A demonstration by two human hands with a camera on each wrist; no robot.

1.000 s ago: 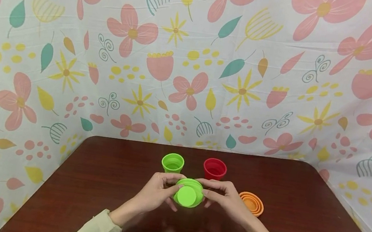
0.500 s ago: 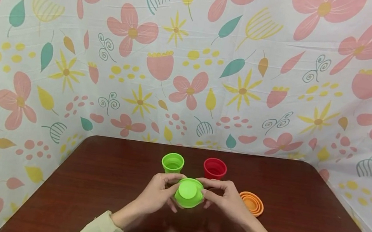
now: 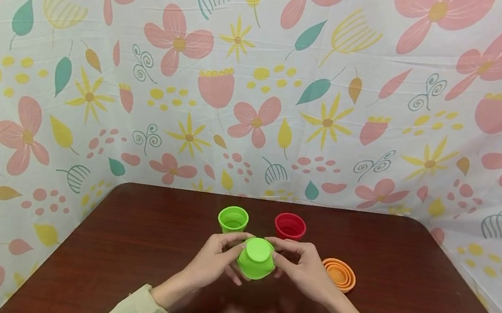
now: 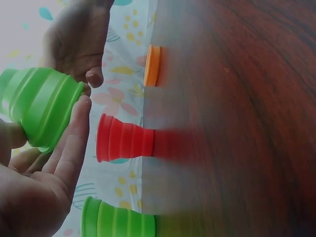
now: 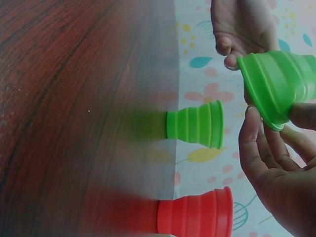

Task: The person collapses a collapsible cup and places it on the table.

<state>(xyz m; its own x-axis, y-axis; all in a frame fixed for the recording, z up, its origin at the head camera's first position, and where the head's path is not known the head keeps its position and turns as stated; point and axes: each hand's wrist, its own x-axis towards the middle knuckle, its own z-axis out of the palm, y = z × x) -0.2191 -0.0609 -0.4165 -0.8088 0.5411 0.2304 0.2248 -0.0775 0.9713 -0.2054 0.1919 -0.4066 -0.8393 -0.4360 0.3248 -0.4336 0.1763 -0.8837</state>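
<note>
L hand [image 3: 212,259], R hand [image 3: 307,269] gripping grn cup [image 3: 256,262] base-up, red cup [image 3: 290,228] behind

Brown table [image 3: 151,228], bearing: green cup [image 3: 233,220], upright, far; red cup [image 3: 290,227], upright, to its right; collapsed orange cup [image 3: 338,275], nearer, right. Floral cloth [image 3: 260,86], far side.
</note>
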